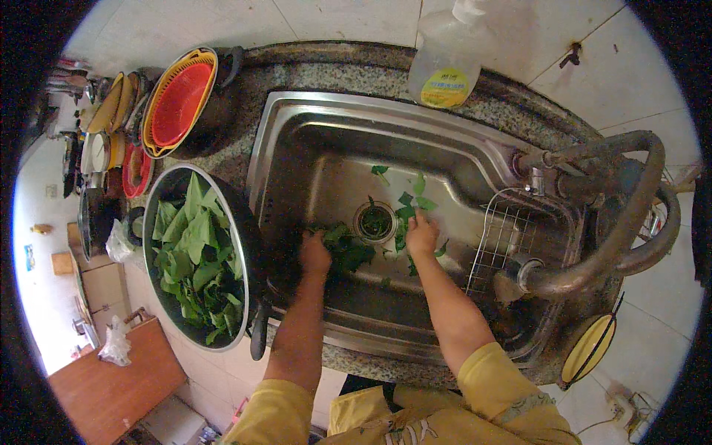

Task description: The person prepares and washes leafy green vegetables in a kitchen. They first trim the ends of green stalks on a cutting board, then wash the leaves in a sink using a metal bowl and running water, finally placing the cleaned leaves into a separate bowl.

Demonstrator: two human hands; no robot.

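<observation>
Yellow sleeves (482, 371), btm of frame; arms reach into stainless sink (452, 167). R hand (421, 234), ctr, pinches green leaves (406, 213); L hand (315, 256), left of ctr, touches dark leaf clump (352, 254), blurred, can't tell grip. Pot (254, 248) w/ leaves, left of frame.

Print is showing on a bottle's yellow label and, less clearly, in a few other places.
At the back of the counter (337, 80), a translucent bottle (449, 46) is bearing a rounded yellow label (447, 89), which is carrying dark print at the top and a line of blue print beneath; the yellow shirt (356, 429) is showing white marks that are leaving it unclear whether they are forming letters or a drawing; the left rim of the sink (261, 174) is bearing tiny dark marks, and a small blue sign (30, 257) is hanging on the far wall, both appearing too small for reading.
</observation>
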